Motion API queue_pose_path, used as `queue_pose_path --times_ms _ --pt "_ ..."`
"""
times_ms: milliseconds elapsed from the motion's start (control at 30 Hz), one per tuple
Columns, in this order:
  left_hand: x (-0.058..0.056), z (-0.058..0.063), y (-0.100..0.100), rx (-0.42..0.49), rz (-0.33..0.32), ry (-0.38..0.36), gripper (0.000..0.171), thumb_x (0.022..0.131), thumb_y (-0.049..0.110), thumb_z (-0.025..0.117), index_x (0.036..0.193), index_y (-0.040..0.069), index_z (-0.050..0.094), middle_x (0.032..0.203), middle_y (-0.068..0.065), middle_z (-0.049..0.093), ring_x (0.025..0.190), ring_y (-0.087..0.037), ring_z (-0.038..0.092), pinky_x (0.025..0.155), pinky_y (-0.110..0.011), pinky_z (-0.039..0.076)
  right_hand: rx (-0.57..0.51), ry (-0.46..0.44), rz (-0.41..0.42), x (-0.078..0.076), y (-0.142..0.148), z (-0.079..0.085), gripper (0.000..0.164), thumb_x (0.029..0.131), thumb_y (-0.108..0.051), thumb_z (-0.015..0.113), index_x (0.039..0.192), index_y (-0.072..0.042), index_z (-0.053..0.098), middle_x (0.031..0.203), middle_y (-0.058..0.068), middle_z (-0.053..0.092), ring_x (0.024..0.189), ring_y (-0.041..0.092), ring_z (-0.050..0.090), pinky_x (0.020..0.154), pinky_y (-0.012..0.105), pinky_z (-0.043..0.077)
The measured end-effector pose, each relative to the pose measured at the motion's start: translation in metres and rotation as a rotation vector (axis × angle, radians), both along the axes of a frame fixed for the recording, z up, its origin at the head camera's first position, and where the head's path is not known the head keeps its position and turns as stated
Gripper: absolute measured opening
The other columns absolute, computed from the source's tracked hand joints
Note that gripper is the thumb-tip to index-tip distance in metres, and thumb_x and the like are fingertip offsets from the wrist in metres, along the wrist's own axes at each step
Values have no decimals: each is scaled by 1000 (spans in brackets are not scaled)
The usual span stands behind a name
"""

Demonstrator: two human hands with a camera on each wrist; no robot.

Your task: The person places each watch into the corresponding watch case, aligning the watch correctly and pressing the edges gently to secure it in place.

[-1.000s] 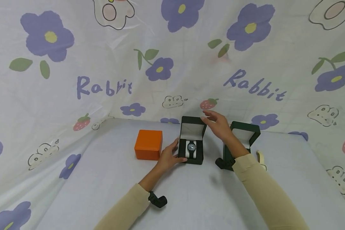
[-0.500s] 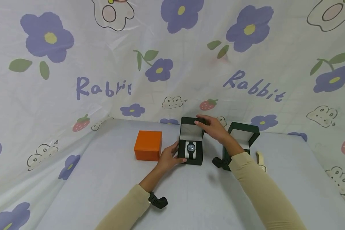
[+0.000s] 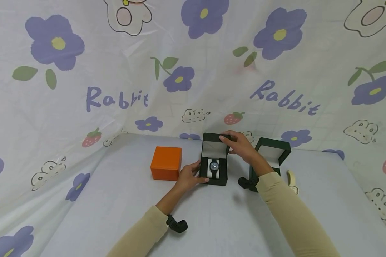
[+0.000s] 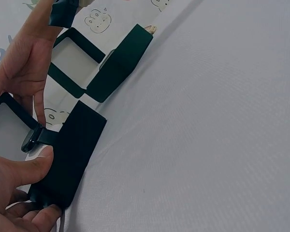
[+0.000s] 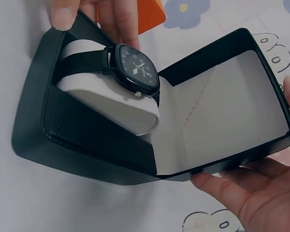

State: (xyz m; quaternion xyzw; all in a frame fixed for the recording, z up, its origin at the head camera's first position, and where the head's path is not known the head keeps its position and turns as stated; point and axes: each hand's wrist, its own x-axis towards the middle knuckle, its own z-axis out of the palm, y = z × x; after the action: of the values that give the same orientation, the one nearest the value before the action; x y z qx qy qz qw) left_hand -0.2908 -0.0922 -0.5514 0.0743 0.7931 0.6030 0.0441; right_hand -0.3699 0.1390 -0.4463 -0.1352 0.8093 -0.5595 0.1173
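Observation:
A dark green watch box (image 3: 221, 172) stands with its lid up in the middle of the table. Inside it, a black wristwatch (image 5: 137, 69) is wrapped round a white cushion (image 5: 111, 104). My left hand (image 3: 187, 177) grips the left side of the box base, its thumb over the front corner. With the thumb on its front edge and fingers behind, my right hand (image 3: 241, 145) holds the raised lid (image 5: 232, 111) by its right side. The right wrist view shows the lid's pale lining between the two hands.
Left of the hands sits an orange box (image 3: 166, 162). A second green box (image 3: 274, 142), also with its lid up, stands behind the right forearm, which hides part of it. A pale-strapped watch (image 3: 291, 180) lies to its right. A patterned curtain (image 3: 209, 71) hangs behind the table.
My right hand has come in from the right of the lid and taken hold of it. The lid leans slightly further forward. The left hand stays on the base.

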Motion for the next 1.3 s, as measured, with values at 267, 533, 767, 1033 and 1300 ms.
queue_pose_path --times_ms 267,533,767,1033,1300 --pt "2 0 -1 22 -2 -8 88 81 6 86 154 1 38 152 -19 46 139 -35 46 111 -44 41 -41 -49 -7 2 1 -4 49 101 -30 66 144 -9 55 146 19 51 140 38 43 104 62 46" --pt "1 -5 -1 36 -3 -5 88 80 7 87 154 2 39 153 -18 45 139 -35 45 111 -43 41 -49 -33 5 12 0 -5 53 100 -35 66 145 -10 55 148 18 49 139 39 43 104 61 47" --pt "1 -5 -2 52 -8 -2 88 80 7 87 154 1 39 153 -19 45 140 -35 45 111 -44 41 -43 17 -14 17 0 -12 49 98 -40 68 139 -15 60 134 16 58 127 34 53 102 57 51" --pt "1 -5 -3 89 -15 -6 88 80 6 87 153 1 40 153 -18 45 140 -36 45 111 -44 40 -52 92 -13 25 1 -18 42 99 -36 67 137 -18 63 134 12 59 119 30 57 101 59 51" --pt "-1 -6 -3 81 -8 -16 88 79 8 88 153 3 41 154 -15 45 139 -33 46 110 -41 42 -66 153 -24 31 1 -24 36 100 -30 68 134 -20 66 132 5 61 107 25 57 87 39 51"
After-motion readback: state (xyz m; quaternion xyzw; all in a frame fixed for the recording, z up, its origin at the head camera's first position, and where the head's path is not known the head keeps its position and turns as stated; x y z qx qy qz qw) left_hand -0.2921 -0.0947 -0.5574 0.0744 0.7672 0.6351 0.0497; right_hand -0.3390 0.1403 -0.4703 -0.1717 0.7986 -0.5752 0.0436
